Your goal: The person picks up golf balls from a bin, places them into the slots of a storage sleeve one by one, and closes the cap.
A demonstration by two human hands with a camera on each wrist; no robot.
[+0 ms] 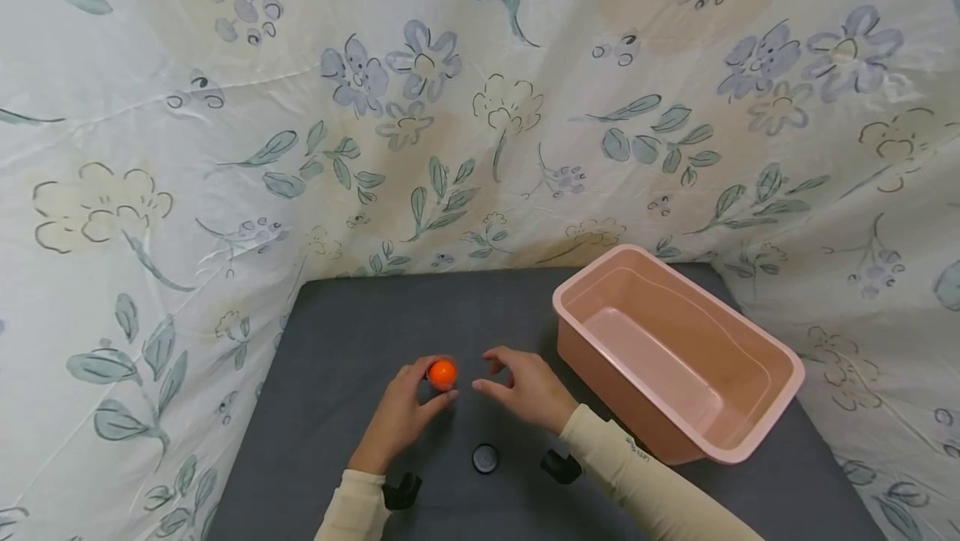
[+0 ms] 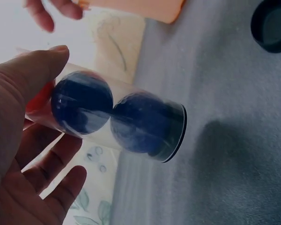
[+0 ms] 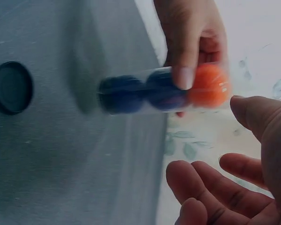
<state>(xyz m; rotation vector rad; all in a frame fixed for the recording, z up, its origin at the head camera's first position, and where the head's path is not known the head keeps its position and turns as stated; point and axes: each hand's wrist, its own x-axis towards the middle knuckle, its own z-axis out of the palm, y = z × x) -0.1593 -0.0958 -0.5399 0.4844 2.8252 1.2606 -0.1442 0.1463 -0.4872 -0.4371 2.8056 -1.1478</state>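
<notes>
A pink plastic tub [image 1: 678,358] stands empty on the gray desk [image 1: 337,333] just beyond the right hand [image 1: 525,391], open side up, and it is the roomiest thing within reach. The left hand [image 1: 397,420] is clamped around a clear plastic tube [image 2: 117,115], thumb on one side and fingers on the other, holding it off the desk with the open mouth uppermost. An orange ball [image 1: 442,373] sits at that mouth, with two dark blue balls [image 3: 143,93] stacked under it down to the black base cap [image 2: 175,133]. The right hand is apart from the tube, its fingers loosely spread and empty, just beside the orange ball. A loose black lid [image 1: 485,458] lies on the desk near both wrists, closer to the person than the tube. To do this step well, the left hand should, by my reading, keep the tube steady and low in its grip so the mouth stays free, while the right hand pinches the orange ball by thumb and fingertips rather than pushing it deeper.
</notes>
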